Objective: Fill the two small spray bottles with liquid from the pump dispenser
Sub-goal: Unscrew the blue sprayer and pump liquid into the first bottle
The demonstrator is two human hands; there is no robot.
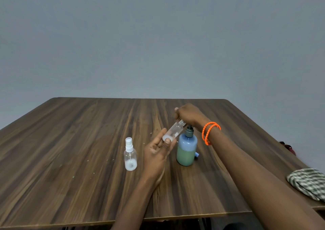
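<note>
Head view: left hand [159, 152] holds unlabelled spray bottle [173, 131]; right hand [189, 115] grips its top.

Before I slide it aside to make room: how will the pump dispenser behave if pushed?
The pump dispenser stands upright on the table, tall for its base, so a push high up may tip it. It looks over half full, so probably fairly heavy; a low push should slide it. The right hand is at its pump, which may steady it.
</note>
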